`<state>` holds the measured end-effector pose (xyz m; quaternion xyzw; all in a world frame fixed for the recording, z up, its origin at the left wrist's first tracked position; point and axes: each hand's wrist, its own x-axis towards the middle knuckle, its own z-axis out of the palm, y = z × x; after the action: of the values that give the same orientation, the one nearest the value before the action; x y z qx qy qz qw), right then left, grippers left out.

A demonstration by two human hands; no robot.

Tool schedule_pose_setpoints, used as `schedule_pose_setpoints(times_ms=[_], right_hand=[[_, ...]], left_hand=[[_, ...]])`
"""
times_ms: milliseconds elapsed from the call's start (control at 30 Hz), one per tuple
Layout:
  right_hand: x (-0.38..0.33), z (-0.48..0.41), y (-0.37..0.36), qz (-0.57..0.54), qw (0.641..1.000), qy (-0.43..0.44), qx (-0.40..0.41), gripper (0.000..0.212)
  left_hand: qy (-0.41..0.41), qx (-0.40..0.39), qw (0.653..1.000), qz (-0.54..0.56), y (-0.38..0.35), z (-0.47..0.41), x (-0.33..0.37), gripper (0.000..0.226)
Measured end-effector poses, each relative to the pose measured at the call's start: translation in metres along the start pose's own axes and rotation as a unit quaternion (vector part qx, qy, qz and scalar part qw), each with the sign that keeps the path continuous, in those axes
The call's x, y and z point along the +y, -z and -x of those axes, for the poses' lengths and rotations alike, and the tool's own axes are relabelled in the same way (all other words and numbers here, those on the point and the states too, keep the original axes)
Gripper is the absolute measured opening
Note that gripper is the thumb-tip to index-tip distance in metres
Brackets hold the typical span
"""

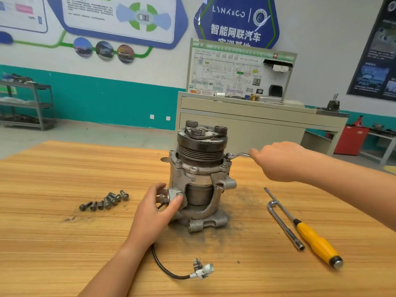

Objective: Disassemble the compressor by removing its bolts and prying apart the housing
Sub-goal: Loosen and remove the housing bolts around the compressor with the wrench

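Wooden worktop (64, 243) spreads wide around the compressor (201, 181), upright near its middle. Loose bolts (106, 200) lie apart to its left, a socket bar (285, 226) and yellow-handled screwdriver (315, 241) to its right. Left grip (158, 209) curls round a lug (174, 192) low on the housing; right grip (278, 161) is clamped on a wrench (237, 154) seated at the flange beside the pulley (200, 151). Dark grit (242, 200) dusts the wood at the base — teal-banded wall (107, 99) behind.

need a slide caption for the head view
Left hand steadies the upright compressor while the right hand holds a wrench on an upper bolt; loose bolts lie beside it.
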<state>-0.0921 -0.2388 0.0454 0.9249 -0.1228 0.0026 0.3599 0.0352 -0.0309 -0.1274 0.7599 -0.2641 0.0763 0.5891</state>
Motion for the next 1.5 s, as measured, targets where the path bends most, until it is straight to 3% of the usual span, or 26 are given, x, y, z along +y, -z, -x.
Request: schedule_pose_setpoints(times_ms=[133, 333, 467, 767, 933, 1200, 1333, 1500], right_hand=[[0.005, -0.018, -0.012, 0.005, 1.000, -0.004, 0.013, 0.043], [-0.002, -0.041, -0.028, 0.007, 0.997, -0.041, 0.066, 0.024], [-0.002, -0.043, -0.035, -0.005, 0.994, -0.048, 0.093, 0.025], [0.000, -0.001, -0.051, -0.213, 0.968, -0.054, 0.122, 0.025], [0.000, 0.008, -0.034, -0.202, 0.976, -0.042, 0.076, 0.029], [-0.011, 0.008, 0.004, -0.015, 0.998, -0.010, 0.063, 0.025], [-0.021, 0.010, 0.010, 0.007, 0.999, -0.005, 0.047, 0.016], [-0.002, 0.004, 0.000, 0.026, 0.999, 0.012, 0.024, 0.038]], left_hand=[[0.000, -0.006, 1.000, 0.010, -0.001, 0.000, -0.001, 0.058], [-0.007, -0.021, 1.000, 0.021, -0.002, -0.002, -0.003, 0.072], [-0.013, -0.027, 0.999, 0.015, -0.003, -0.003, -0.002, 0.073], [-0.009, -0.014, 1.000, 0.017, -0.005, -0.005, -0.006, 0.063], [-0.001, -0.011, 1.000, 0.024, -0.003, -0.003, -0.004, 0.081], [0.010, -0.002, 1.000, 0.009, -0.003, -0.001, -0.004, 0.063], [0.008, 0.001, 1.000, 0.016, -0.004, -0.001, -0.003, 0.062], [0.006, 0.000, 1.000, 0.015, -0.004, 0.000, -0.002, 0.061]])
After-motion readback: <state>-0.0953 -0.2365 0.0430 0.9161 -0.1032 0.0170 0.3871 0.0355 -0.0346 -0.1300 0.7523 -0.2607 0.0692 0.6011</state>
